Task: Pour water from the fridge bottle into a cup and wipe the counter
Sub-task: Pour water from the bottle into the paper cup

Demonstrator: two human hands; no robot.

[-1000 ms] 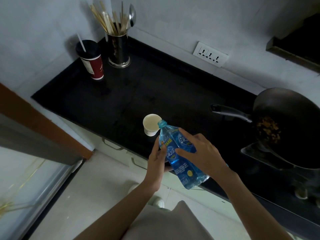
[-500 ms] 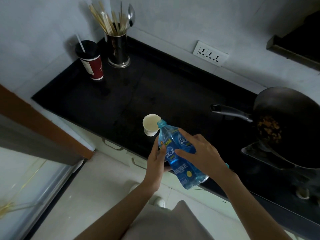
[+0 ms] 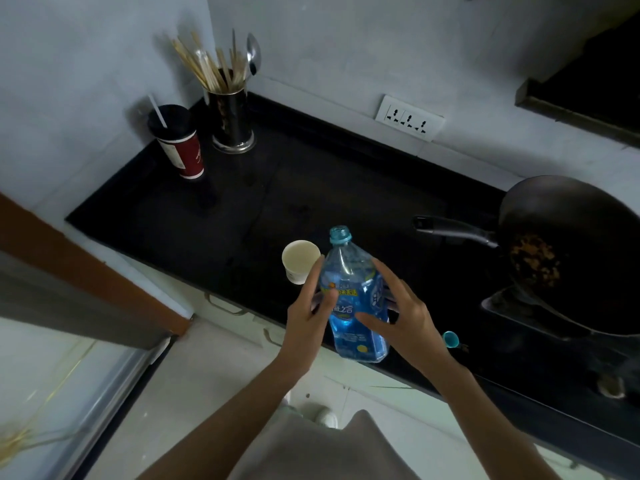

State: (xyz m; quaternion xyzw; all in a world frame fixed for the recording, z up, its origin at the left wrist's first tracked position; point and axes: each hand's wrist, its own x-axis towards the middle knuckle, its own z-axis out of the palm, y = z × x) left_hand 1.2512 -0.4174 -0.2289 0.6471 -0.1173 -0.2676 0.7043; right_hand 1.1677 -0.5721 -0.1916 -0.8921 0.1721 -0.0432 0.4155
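Bottle (image 3: 353, 299) is held uncapped and nearly upright above the front edge of the black counter (image 3: 277, 188), just beside the white cup (image 3: 300, 260).

It is pressed between the left hand (image 3: 310, 320) and the right hand (image 3: 401, 313), whose fingers are laid straight along its sides. A blue cap (image 3: 451, 339) is seen by the right wrist. A wok (image 3: 568, 251) with its handle pointing toward the bottle is set to the right; a red cup (image 3: 180, 143) and a utensil holder (image 3: 231, 119) are placed well apart at the back.

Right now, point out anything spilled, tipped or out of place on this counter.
No spill shows on the counter. The bottle stands uncapped between both hands; its blue cap lies near the counter's front edge. The cup stands upright.
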